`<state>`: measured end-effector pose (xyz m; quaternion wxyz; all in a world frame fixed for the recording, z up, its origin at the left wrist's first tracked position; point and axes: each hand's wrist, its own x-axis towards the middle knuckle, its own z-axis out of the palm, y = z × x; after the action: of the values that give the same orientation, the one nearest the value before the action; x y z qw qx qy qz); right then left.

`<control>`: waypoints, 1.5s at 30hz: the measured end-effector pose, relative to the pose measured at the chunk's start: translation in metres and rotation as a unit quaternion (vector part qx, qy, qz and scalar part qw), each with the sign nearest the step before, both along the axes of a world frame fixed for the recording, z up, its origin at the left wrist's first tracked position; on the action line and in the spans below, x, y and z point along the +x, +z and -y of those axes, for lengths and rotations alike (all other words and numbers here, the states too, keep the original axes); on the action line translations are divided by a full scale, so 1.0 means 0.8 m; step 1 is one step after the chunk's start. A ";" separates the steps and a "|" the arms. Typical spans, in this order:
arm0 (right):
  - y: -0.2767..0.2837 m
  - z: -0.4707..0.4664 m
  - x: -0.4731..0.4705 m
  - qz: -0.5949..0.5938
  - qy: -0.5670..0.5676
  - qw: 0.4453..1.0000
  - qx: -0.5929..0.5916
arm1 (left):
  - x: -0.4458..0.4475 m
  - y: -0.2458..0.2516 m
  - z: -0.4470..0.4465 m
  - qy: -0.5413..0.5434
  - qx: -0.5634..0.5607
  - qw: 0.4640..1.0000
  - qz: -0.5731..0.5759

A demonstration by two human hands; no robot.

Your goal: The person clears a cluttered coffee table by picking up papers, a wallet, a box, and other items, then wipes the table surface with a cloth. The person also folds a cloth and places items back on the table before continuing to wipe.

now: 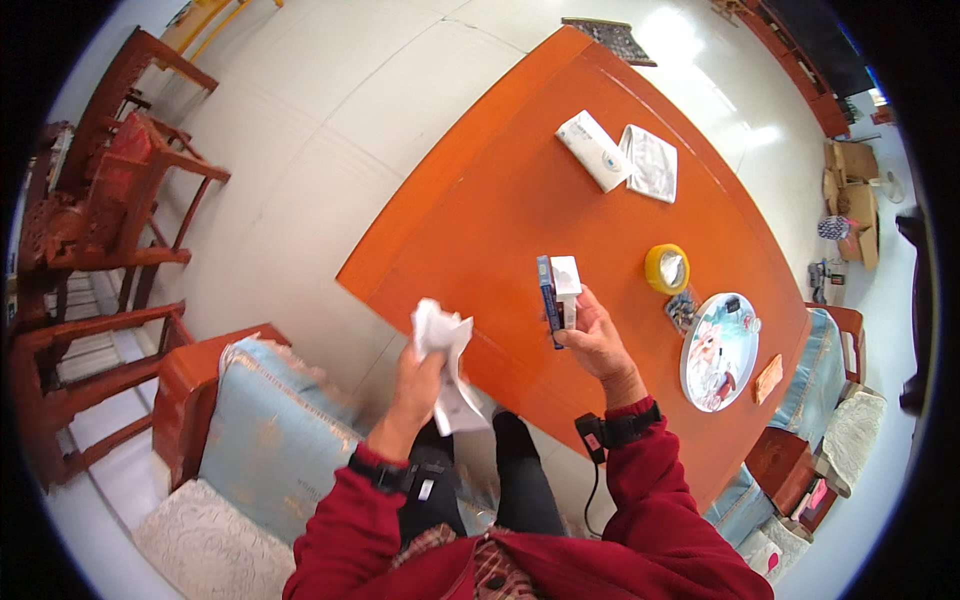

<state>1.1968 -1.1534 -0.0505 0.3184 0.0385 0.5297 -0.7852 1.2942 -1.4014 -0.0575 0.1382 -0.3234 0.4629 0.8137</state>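
Note:
My left hand grips a crumpled white paper or tissue that hangs down beside the near edge of the wooden table. In my right hand, over the table, are a small white box and a narrow blue box, held side by side between thumb and fingers. Whether further small items are in that grip I cannot tell. To the right of this hand lies a yellow roll of tape. A black strap with a cabled device sits at my right wrist.
A tissue pack and a folded white cloth lie at the table's far side. A round tray with small items stands at the right, near a small clear packet and an orange cloth or packet. Cushioned wooden seats flank the table.

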 end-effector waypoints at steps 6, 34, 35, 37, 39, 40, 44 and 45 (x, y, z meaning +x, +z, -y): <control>0.055 -0.030 0.048 0.007 0.004 1.000 0.012 | -0.030 0.080 -0.037 0.012 0.273 0.959 0.079; 0.107 0.030 0.085 -0.068 -0.310 0.932 0.177 | 0.010 0.174 -0.080 -0.088 -0.097 0.989 -0.073; 0.110 0.030 0.083 -0.068 -0.301 0.935 0.172 | 0.014 0.174 -0.079 -0.076 -0.079 0.991 -0.075; 0.118 0.031 0.078 -0.077 -0.292 0.938 0.168 | 0.019 0.173 -0.077 -0.057 -0.048 0.995 -0.070; 0.125 0.031 0.075 -0.094 -0.293 0.936 0.173 | 0.022 0.174 -0.075 -0.057 -0.040 0.996 -0.062; 0.129 0.030 0.074 -0.098 -0.286 0.937 0.176 | 0.022 0.175 -0.072 -0.065 -0.049 0.995 -0.058; 0.146 0.031 0.077 -0.198 -0.226 0.930 0.213 | 0.017 0.185 -0.054 -0.150 -0.128 0.979 -0.049; 0.150 0.034 0.077 -0.232 -0.211 0.925 0.213 | 0.017 0.186 -0.052 -0.139 -0.116 0.981 -0.064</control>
<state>1.2587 -1.1805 0.0695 -0.0021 0.0326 0.7230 -0.6901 1.3076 -1.3597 0.0913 0.1817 -0.2168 0.6026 0.7462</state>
